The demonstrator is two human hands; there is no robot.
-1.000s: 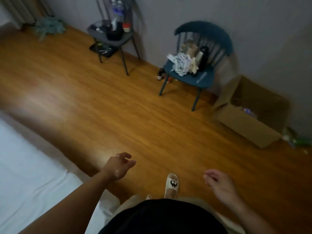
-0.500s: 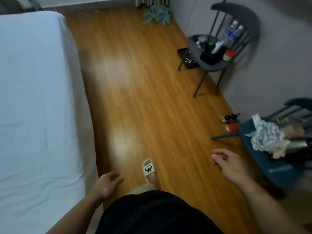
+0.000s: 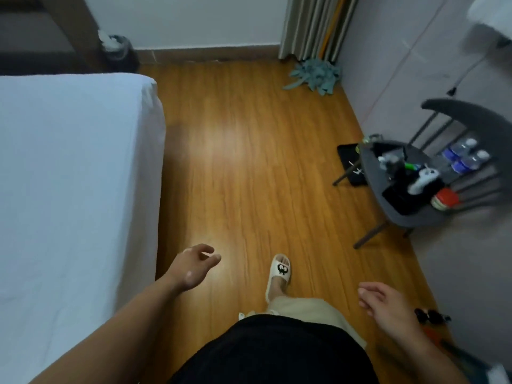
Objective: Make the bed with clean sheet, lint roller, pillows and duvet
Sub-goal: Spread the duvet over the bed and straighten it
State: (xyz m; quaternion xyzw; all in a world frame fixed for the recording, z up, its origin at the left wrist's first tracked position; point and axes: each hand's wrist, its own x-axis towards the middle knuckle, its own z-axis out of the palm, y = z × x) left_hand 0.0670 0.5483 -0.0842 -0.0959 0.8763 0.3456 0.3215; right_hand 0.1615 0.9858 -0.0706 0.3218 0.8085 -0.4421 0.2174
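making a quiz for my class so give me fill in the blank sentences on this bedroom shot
The bed sheet is ___ in colour.
The left hand and the right hand each hold ___.
The chair with two water bottles on it is ___ in colour.
Missing words: white; nothing; grey.

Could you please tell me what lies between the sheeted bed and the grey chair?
In the head view, only bare wooden floor separates the bed from the grey chair, apart from a black mat at the chair's legs.
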